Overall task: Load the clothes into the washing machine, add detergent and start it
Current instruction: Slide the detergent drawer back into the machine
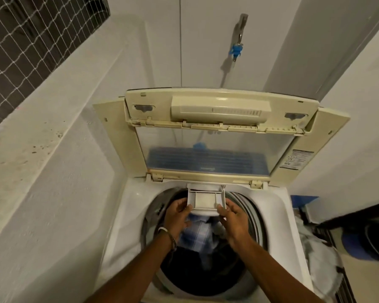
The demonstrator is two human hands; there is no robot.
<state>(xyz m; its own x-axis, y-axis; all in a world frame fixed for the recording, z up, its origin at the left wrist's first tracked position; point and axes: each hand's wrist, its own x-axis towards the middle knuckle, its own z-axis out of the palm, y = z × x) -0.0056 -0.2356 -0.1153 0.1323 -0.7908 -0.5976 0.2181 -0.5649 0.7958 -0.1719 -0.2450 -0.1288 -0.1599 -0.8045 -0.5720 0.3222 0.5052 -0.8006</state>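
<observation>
A white top-loading washing machine (127, 206) stands below me with its folding lid (217, 136) raised against the wall. Inside the drum (247, 206) lie clothes, among them a blue checked garment (195, 235) and dark fabric lower down. A pale detergent drawer (206, 199) is pulled out from the back rim over the drum. My left hand (177, 215) grips the drawer's left front corner; a bangle sits on that wrist. My right hand (232, 217) holds the drawer's right front corner with its fingertips.
A white ledge and wall run along the left, under a netted window (31, 40). A tap with a blue hose fitting (236, 50) is on the back wall. To the right lie pale laundry (319, 265), a blue tub (357, 246) and a dark edge.
</observation>
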